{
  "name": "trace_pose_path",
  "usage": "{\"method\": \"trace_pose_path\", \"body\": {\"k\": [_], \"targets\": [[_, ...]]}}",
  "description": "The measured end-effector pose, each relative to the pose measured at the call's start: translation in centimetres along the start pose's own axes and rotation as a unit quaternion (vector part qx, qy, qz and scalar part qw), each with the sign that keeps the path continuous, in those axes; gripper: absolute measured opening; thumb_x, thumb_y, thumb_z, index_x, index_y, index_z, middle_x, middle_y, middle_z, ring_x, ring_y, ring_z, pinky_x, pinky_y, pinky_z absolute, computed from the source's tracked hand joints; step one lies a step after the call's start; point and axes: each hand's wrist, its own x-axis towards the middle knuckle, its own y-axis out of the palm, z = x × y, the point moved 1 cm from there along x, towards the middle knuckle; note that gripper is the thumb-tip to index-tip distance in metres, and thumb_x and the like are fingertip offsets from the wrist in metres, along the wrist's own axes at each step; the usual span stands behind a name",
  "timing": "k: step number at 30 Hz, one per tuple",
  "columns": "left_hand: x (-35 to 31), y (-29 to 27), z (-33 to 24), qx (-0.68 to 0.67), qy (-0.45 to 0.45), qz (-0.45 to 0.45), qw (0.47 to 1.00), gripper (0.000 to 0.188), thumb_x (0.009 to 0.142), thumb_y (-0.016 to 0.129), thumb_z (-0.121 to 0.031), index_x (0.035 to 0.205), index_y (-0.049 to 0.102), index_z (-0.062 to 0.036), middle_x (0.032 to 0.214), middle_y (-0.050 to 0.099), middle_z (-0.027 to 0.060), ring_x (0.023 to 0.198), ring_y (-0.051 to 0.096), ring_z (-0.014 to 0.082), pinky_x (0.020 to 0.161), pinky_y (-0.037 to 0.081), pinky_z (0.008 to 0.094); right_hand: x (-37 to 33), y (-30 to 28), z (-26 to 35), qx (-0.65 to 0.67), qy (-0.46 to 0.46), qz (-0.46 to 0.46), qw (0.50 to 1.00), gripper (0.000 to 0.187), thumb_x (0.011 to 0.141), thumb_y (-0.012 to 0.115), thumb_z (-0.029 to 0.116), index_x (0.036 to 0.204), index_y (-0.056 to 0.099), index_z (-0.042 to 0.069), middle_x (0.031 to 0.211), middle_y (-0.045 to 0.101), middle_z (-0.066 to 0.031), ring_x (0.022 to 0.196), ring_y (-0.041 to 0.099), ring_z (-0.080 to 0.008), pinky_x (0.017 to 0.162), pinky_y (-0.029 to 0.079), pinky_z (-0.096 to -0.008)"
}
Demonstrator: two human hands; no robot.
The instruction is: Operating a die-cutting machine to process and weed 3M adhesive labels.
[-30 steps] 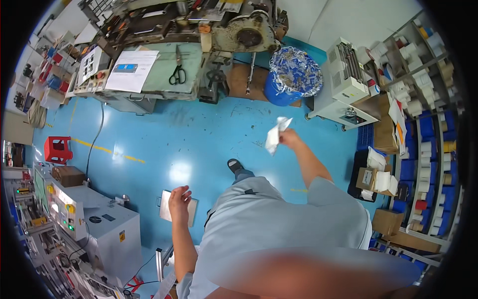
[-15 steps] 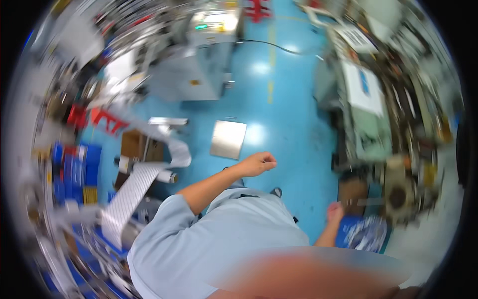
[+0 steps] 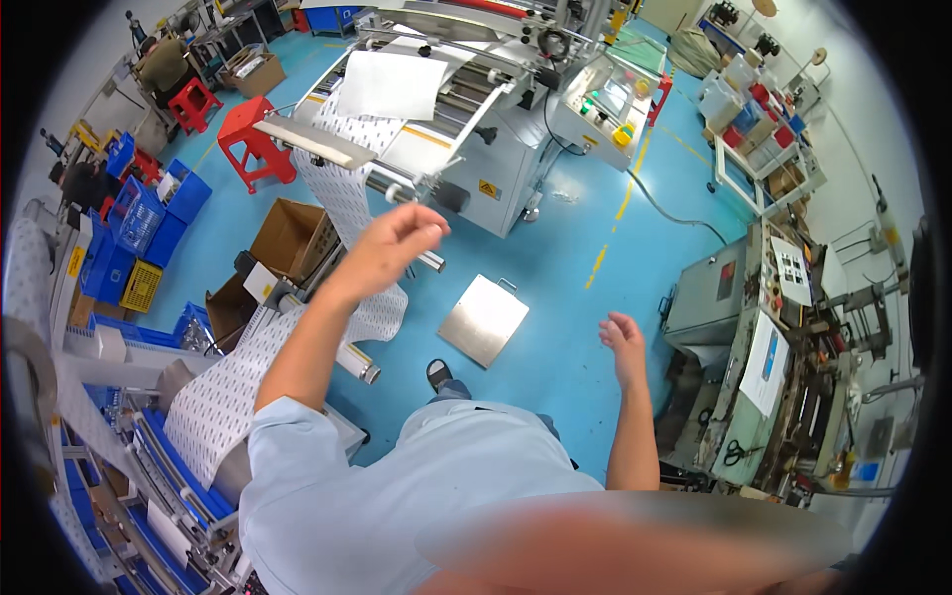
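My left hand [image 3: 399, 248] is raised over the blue floor, close to the front end of the printing machine [image 3: 496, 169]. Its fingers are loosely bent, and I see nothing in them. Below it in the picture, a long printed white web [image 3: 233, 382] runs from the machine toward the rollers at the left. My right hand [image 3: 624, 347] hangs at the right with fingers slightly curled and apart, holding nothing. Between the hands, a square metal plate [image 3: 484, 319] with a handle lies on the floor, nearest to my feet.
Cardboard boxes [image 3: 290, 241] and a red stool [image 3: 253, 144] stand at the left, beyond them blue bins [image 3: 139, 213]. A workbench with scissors [image 3: 739, 453] and a grey cabinet [image 3: 706, 297] line the right. A black cable [image 3: 674, 213] crosses the floor. Another person [image 3: 164, 67] sits far left.
The view has swung so that the machine now lies ahead to the left. My left hand has risen toward the machine's end; my right hand has come forward from beside the bench.
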Motion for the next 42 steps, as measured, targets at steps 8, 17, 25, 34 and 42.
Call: {"method": "trace_pose_path", "body": {"k": [8, 17, 25, 34, 42], "targets": [[8.8, -10.5, -1.6, 0.097, 0.001, -0.026, 0.995, 0.024, 0.092, 0.057, -0.022, 0.106, 0.058, -0.0029, 0.1, 0.06, 0.0012, 0.091, 0.054, 0.0083, 0.083, 0.044, 0.0236, 9.5, 5.8, 9.5, -0.012, -0.096, 0.088, 0.991, 0.024, 0.09, 0.058, 0.011, 0.112, 0.056, -0.001, 0.101, 0.062, -0.0072, 0.092, 0.06, -0.014, 0.078, 0.049, -0.0265], [14.5, -22.4, -1.8, 0.405, -0.028, -0.203, 0.891, 0.026, 0.089, 0.059, -0.022, 0.103, 0.059, -0.0004, 0.093, 0.064, 0.0076, 0.087, 0.059, 0.0151, 0.079, 0.047, 0.0291, 20.6, 13.3, 20.0, -0.148, -0.263, 0.201, 0.932, 0.024, 0.088, 0.061, 0.011, 0.109, 0.057, 0.001, 0.095, 0.064, -0.0064, 0.087, 0.061, -0.0125, 0.078, 0.049, -0.026], [20.3, -27.3, -0.2, 0.479, -0.144, -0.147, 0.853, 0.039, 0.087, 0.059, -0.029, 0.111, 0.054, 0.0011, 0.1, 0.065, 0.0163, 0.093, 0.063, 0.0241, 0.081, 0.048, 0.0339, 24.9, 26.1, 25.4, -0.213, -0.346, 0.264, 0.875, 0.025, 0.086, 0.061, 0.006, 0.11, 0.055, 0.002, 0.098, 0.063, -0.0055, 0.082, 0.06, -0.0122, 0.076, 0.049, -0.0261], [26.5, -33.9, 4.6, 0.412, -0.105, -0.026, 0.905, 0.067, 0.084, 0.06, -0.036, 0.132, 0.037, 0.0043, 0.113, 0.06, 0.0202, 0.095, 0.062, 0.0288, 0.083, 0.047, 0.033, 28.2, 35.0, 25.8, -0.306, -0.424, 0.153, 0.839, 0.045, 0.078, 0.065, -0.003, 0.12, 0.053, 0.009, 0.108, 0.053, -0.0076, 0.086, 0.057, -0.0176, 0.074, 0.049, -0.0286], [27.0, -36.4, 3.5, 0.187, 0.019, 0.054, 0.981, 0.054, 0.085, 0.058, -0.006, 0.135, 0.039, -0.0046, 0.091, 0.061, 0.0057, 0.083, 0.059, 0.0128, 0.076, 0.047, 0.0256, 28.6, 37.4, 26.1, -0.286, -0.438, 0.114, 0.844, 0.038, 0.075, 0.067, -0.001, 0.11, 0.06, 0.011, 0.109, 0.052, -0.0073, 0.089, 0.056, -0.0199, 0.078, 0.05, -0.0298]]}}
